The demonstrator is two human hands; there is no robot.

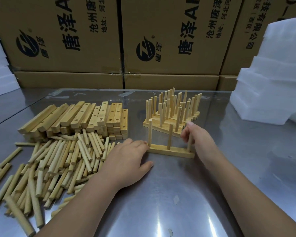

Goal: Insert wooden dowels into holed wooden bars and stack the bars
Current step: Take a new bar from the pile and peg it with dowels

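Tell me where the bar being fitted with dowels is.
In the head view the bar lies on the table right of centre, between the left hand and the right hand, in front of the finished bars.

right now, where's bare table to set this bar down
Bare table lies toward the near edge, and right of the right hand up to the foam blocks. Crowded: loose dowels and holed bars fill the left; finished bars stand behind.
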